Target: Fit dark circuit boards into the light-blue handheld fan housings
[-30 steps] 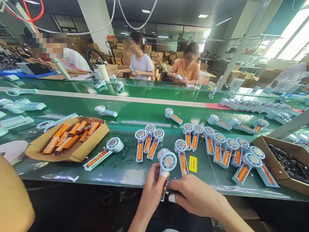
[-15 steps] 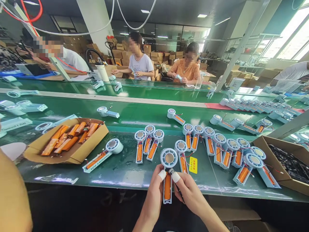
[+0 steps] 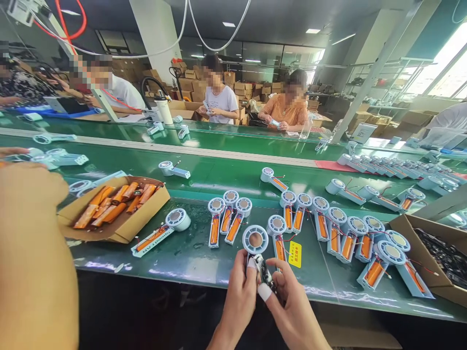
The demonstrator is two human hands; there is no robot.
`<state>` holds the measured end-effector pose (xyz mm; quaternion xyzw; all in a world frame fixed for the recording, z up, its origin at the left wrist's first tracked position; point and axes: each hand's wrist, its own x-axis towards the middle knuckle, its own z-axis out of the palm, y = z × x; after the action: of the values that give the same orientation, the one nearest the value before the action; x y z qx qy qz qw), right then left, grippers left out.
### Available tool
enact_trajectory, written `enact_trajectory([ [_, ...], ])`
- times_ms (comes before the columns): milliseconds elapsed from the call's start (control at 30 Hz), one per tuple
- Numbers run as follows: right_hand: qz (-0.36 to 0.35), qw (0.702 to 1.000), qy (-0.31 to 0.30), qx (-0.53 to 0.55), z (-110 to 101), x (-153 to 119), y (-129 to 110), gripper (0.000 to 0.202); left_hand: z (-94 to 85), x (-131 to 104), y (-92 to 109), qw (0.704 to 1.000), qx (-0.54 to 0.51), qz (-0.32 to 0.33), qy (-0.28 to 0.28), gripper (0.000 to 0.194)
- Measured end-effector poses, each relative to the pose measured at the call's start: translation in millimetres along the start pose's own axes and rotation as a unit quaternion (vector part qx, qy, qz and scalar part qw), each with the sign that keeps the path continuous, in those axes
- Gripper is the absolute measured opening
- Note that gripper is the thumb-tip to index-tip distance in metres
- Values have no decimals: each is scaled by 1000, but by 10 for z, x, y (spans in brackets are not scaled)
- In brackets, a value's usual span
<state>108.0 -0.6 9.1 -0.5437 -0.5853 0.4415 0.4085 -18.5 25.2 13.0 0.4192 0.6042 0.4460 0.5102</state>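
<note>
My left hand (image 3: 241, 287) is closed around the handle of a light-blue handheld fan (image 3: 255, 239), its round grille facing up at the bench edge. My right hand (image 3: 286, 296) pinches a small black circuit board (image 3: 265, 273) over the fan's handle. White covers sit on both my thumbs. The hands and board hide most of the handle. Just beyond stands another fan with an orange battery (image 3: 280, 249) in its open handle. Several similar fans (image 3: 336, 228) lie to the right, and a group of three (image 3: 230, 214) lies to the left.
A cardboard tray (image 3: 124, 233) of orange batteries stands left, near a fan lettered SpeedFAN (image 3: 156, 240). At right is a box (image 3: 408, 228) of black parts. A yellow label (image 3: 295, 254) lies on the bench. Another person's arm (image 3: 32, 243) reaches in at left; co-workers sit across the green conveyor (image 3: 219, 167).
The circuit board has swung up and turned over the handle, and my right fingers have shifted along it. The neighbour's arm at left has extended further into view. The whole view has shifted slightly.
</note>
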Motion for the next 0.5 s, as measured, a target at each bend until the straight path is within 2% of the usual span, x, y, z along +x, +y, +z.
enact_trajectory([
  [100,-36,996,49,-69,70,-71,114,49,51,22,2,1000,-10,-7,25,29],
  [167,-62,994,57,-76,92,-57,171,46,61,33,21,999,-35,-14,31,29],
  [300,-95,987,69,-108,97,27,196,45,51,26,52,990,-133,-30,-30,38],
  [367,-105,978,78,-164,115,46,181,46,67,4,40,988,-150,-29,-35,43],
  [500,-118,939,38,-320,168,28,147,59,127,-49,-32,992,-124,-16,5,52],
])
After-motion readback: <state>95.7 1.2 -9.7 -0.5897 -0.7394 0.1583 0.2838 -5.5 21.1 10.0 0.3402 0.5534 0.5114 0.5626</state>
